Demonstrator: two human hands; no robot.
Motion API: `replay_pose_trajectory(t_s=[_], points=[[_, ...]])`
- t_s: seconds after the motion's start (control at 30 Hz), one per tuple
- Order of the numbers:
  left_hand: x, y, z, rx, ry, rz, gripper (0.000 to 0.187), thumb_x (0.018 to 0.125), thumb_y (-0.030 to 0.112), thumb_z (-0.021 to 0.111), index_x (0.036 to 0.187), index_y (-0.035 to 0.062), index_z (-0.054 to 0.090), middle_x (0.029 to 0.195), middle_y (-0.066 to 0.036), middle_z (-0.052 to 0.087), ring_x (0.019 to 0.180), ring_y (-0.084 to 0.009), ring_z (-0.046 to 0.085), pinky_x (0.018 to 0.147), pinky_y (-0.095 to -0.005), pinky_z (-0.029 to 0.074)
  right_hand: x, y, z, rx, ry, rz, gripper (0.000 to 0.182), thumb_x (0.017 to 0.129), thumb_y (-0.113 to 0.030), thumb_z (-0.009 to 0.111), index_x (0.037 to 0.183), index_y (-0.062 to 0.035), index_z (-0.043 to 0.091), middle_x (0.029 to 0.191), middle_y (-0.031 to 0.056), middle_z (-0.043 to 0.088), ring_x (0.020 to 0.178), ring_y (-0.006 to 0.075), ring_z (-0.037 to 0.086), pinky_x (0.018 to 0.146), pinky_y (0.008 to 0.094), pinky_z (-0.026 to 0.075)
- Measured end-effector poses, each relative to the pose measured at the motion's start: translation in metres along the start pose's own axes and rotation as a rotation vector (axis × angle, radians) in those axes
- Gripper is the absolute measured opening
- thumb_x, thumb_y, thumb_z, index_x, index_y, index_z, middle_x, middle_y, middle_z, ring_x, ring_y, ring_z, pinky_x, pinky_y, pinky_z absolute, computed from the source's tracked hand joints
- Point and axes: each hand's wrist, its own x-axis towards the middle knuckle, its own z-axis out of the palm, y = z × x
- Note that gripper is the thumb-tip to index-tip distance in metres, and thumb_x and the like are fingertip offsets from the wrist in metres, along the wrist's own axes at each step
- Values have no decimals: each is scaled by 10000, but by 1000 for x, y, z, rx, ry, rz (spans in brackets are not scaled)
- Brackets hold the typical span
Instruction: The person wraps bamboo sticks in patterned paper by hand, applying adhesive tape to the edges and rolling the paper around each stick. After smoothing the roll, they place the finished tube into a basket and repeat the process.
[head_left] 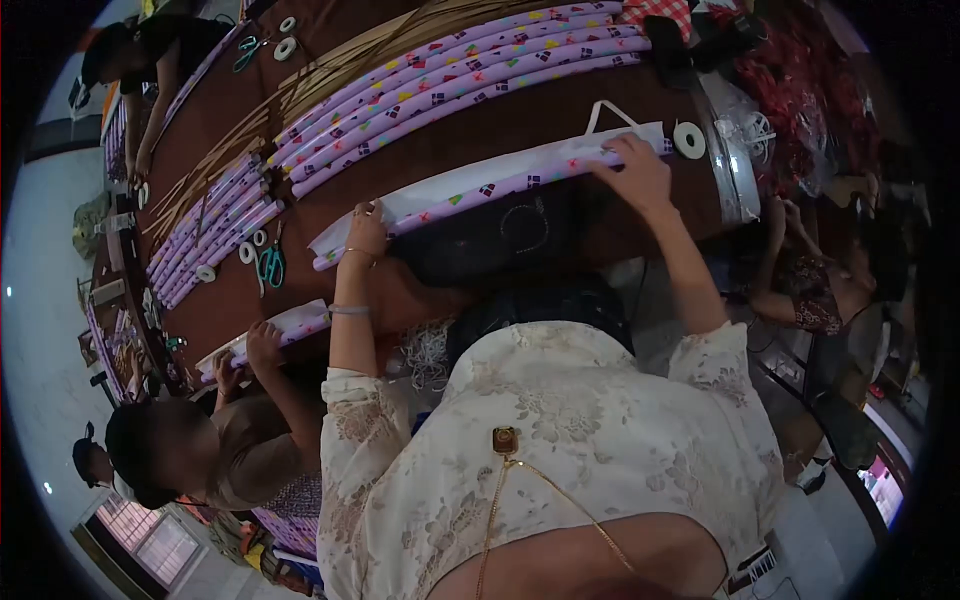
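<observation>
A long sheet of purple patterned paper [475,200], partly rolled, lies across the table edge in front of me, its white inner side showing along the back. My left hand [368,232] is closed on the roll near its left end, fingers curled over the paper. Near the right end, my right hand [640,177] grips the rolled edge with bent fingers, thumb towards the left. A narrow white strip [603,108] loops up from the paper's back edge beyond my right hand. A roll of white tape [689,140] lies just right of the paper.
Finished purple rolls [455,75] and brown strips [330,70] lie at the back of the brown table. Shorter rolls [215,230], teal scissors [270,266] and tape rolls are on the left. A co-worker [250,420] handles paper on my left; another person [820,270] sits right.
</observation>
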Motion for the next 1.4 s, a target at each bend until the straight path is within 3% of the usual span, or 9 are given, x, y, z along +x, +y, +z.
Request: replay_pose_trajectory(t_s=[0.43,0.67,0.7,0.8,0.93,1.0,1.17,1.23,1.4], points=[[-1,-7,4,-20,32,49,534,728,69,557,1225,-39,392,1160,-242,420,1082,-363,414,918,-373,373,38,7,55,253,-41,378,293,863,-346,482,911,-64,543,797,72,610,754,277,590,619,405,440],[1,-9,6,-18,33,8,537,703,7,530,1226,-4,406,1147,-245,418,1028,-374,448,886,-400,389,44,152,-18,1064,474,839,250,896,-256,443,918,-14,504,744,86,607,405,122,403,377,244,300],[1,-12,6,-9,35,0,540,702,1,530,1227,-2,404,1142,-245,417,1023,-376,449,882,-402,391,40,205,-24,1305,486,885,144,883,-126,415,927,-11,489,852,105,603,592,128,499,440,238,350],[-2,-10,1,30,16,33,548,709,-5,520,1240,2,388,1145,-236,412,1021,-378,447,880,-404,390,33,333,-57,902,851,1050,224,885,-130,365,991,14,501,783,124,582,619,195,513,524,303,387],[-2,-20,4,-48,6,56,543,742,25,529,1258,13,362,1125,-223,413,981,-382,453,868,-408,384,24,350,-118,970,1157,1006,341,888,-193,371,1116,50,439,812,134,539,644,228,499,593,350,388],[-5,-26,6,-5,24,87,539,747,32,537,1258,19,367,1116,-221,419,976,-383,453,861,-409,384,28,354,-120,714,1126,1118,327,882,-208,381,1063,53,460,817,140,520,639,220,481,575,364,377],[-7,-27,0,-87,-14,74,606,722,15,586,1282,49,356,1107,-206,428,999,-367,452,844,-409,387,21,494,-12,-339,-107,714,437,886,-287,396,1238,-30,424,1183,171,485,1072,328,438,935,436,319],[-8,-11,-11,-19,-54,44,517,798,77,560,1280,55,374,1179,-194,393,1044,-351,434,867,-400,390,43,414,-33,-175,-318,838,376,873,-289,415,1157,-65,519,1281,156,406,1041,347,469,954,458,334],[-11,-20,-5,-144,-19,-54,551,720,39,605,1236,30,415,1161,-200,424,1041,-381,433,904,-398,368,90,356,-58,-327,-269,690,264,884,-207,431,996,-4,557,1191,201,460,890,309,584,698,366,507]])
